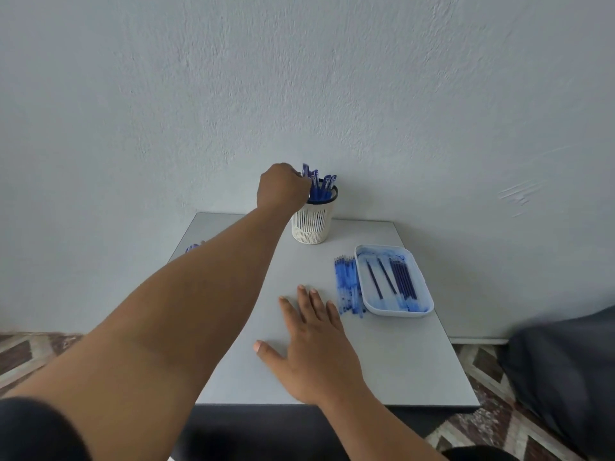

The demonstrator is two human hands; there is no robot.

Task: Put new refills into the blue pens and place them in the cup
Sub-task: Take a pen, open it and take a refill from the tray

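Left hand (282,188) at 12 o'clock, curled on a blue pen (306,171) over the cup (312,221); right hand (312,347) flat, fingers spread, mid-bench (416,367); refill tray (394,281) hugging the 3 o'clock edge.

One cup (312,221) stands at the upper centre of the frame, and about five blue pens (320,184) stick out of its top; they overlap, so the count is not sure. One tray (422,307) lies at centre right. It holds two single dark refills (374,276) and a tight bundle (403,279) of about six more, too close together to count exactly. Just left of the tray lies one row of blue pen barrels (347,284), perhaps six, blurred. One more blue thing (193,247) peeks out at centre left. Two hands show: left (281,188), right (312,344). One table (416,367).
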